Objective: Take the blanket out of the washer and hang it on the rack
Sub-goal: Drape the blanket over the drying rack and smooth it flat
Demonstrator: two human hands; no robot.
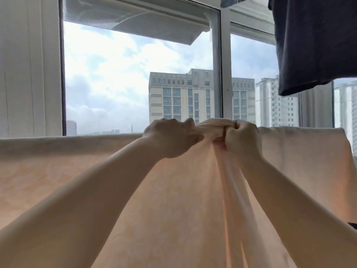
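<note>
Gripping soft peach blanket, bunched folds

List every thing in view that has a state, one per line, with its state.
Blanket: draped over the rack, bunched at the top middle.
Left hand: grips the bunched fold.
Right hand: grips the same fold, fingers curled.
Dark garment: hanging at upper right.
Window: whether open or shut, cannot tell.

Head cam, fwd, close behind hands
</note>
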